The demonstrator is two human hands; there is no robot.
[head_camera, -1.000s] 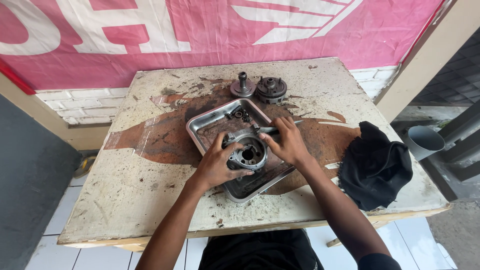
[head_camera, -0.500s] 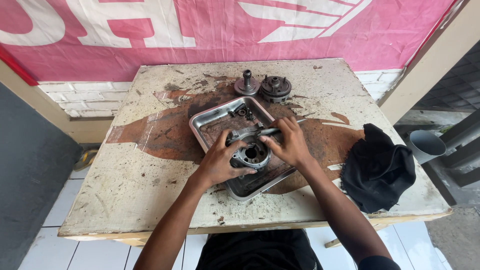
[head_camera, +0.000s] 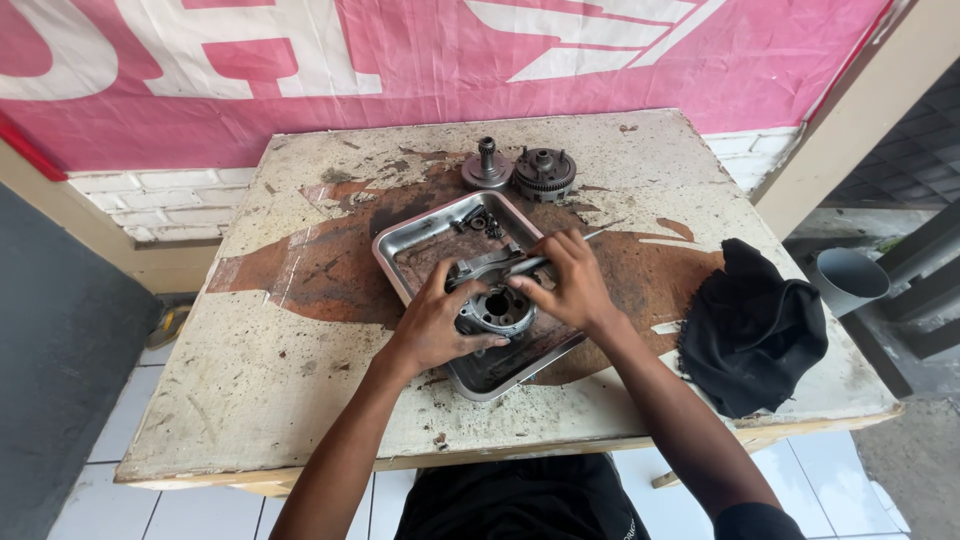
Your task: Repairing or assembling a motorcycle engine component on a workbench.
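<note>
- The left hand point(head_camera: 432, 325) sits just left of the frame's centre, fingers curled round the left side of a round grey metal engine part point(head_camera: 493, 305) and closed on it.
- The engine part has a dark round bore in its middle and rests inside a shiny steel tray point(head_camera: 400, 262), in the tray's lower half, a little below the middle of the picture.
- The right hand point(head_camera: 563, 283) lies just right of centre, its fingers closed round a slim metal tool point(head_camera: 590, 238) whose free end points toward the upper right; the other end reaches the top of the engine part, though exactly where it touches cannot be told.
- The right hand's fingertips also press against the upper right edge of the engine part.
- Small dark loose parts point(head_camera: 480, 220) lie in the tray's upper corner.
- The tray stands askew in the middle of a worn, pale table point(head_camera: 250, 400) stained with a wide rusty-brown patch.
- Above the tray, near the table's far edge, stand a short shaft on a round flange point(head_camera: 487, 166) and, just beside it to the right, a round toothed clutch-like assembly point(head_camera: 545, 173).
- A crumpled black cloth point(head_camera: 752, 330) lies at the right edge of the table, well apart from the tray.
- A pink and white banner point(head_camera: 420, 60) fills the top of the frame.
</note>
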